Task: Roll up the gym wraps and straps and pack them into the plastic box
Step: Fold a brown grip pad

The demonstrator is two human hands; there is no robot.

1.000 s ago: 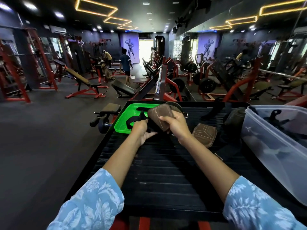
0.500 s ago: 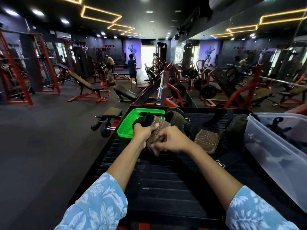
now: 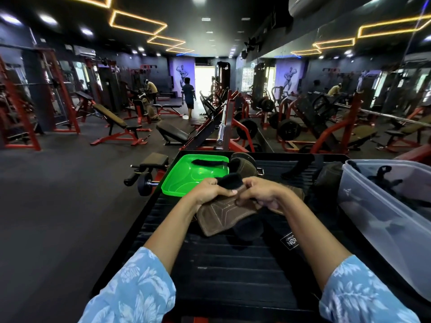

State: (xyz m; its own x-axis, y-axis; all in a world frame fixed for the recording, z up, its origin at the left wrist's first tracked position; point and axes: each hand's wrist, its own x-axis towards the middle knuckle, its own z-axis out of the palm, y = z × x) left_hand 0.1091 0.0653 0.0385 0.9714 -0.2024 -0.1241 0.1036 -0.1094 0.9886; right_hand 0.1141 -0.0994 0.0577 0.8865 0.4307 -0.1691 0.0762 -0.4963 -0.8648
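Pinching the brown wrap (image 3: 224, 215) between left hand (image 3: 210, 191) and right hand (image 3: 263, 194), the person keeps both near the plastic box (image 3: 363, 206), likely to start rolling.

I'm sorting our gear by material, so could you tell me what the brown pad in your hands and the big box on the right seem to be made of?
Brown pad: looks like suede or matte leather, judging by its dull, napped surface and pale stitched lines. Box: translucent, smooth plastic; dark straps inside show through its cloudy wall.
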